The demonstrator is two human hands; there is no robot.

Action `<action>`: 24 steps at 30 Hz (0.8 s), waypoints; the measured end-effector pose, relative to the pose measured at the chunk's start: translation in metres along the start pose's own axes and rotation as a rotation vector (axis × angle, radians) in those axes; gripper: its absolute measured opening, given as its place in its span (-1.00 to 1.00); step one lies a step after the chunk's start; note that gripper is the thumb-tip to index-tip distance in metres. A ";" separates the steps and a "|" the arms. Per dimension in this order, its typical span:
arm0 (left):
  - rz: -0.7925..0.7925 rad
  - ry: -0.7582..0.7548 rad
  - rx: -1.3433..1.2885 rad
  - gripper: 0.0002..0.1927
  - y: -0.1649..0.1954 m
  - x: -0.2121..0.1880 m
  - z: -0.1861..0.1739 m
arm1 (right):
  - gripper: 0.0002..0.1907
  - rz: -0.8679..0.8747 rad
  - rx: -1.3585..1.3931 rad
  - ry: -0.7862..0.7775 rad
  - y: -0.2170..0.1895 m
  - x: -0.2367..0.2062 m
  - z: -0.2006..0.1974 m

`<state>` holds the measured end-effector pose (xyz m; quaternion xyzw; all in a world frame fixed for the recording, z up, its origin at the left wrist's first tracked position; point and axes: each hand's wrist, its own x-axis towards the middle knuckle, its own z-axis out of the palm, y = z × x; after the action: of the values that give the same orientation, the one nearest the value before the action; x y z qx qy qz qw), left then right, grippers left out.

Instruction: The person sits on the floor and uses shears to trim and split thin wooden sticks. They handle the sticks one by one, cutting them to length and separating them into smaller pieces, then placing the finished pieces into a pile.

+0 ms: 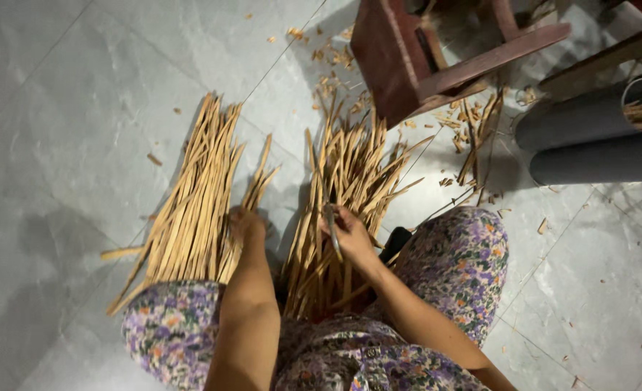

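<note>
Bamboo strips [339, 210], thin, flat and tan, fan out in a loose pile on the floor between the knees; the right hand [350, 233] pinches a grey blade [332, 228] on them. The left hand [247, 224] rests curled on a second pile [194, 195] just beside. Smooth grey tiles [67, 145] lie open leftward; a red stool [422, 54] and grey pipes [596, 137] crowd the far right

The person wears loose clothing [459, 253] printed with purple, orange and white flowers; both forearms are bare.
</note>
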<state>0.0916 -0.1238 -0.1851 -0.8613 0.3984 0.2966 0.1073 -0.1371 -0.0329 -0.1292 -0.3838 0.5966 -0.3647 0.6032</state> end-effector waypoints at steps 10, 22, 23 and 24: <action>-0.067 0.043 -0.328 -0.57 -0.003 -0.020 0.004 | -0.52 0.018 -0.047 0.023 -0.014 0.000 -0.006; 0.393 0.588 -0.261 -0.74 -0.013 -0.106 -0.019 | -0.53 -0.021 -0.055 0.027 -0.024 -0.088 -0.023; 0.426 0.649 -0.382 -0.76 -0.013 -0.114 -0.023 | -0.55 -0.037 -0.013 0.022 -0.023 -0.095 -0.025; 0.521 0.680 -0.461 -0.79 -0.011 -0.121 -0.027 | -0.57 -0.054 0.029 0.017 -0.023 -0.101 -0.026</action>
<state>0.0501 -0.0522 -0.0917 -0.7823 0.5371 0.0962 -0.3004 -0.1647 0.0475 -0.0642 -0.3877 0.5860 -0.3926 0.5934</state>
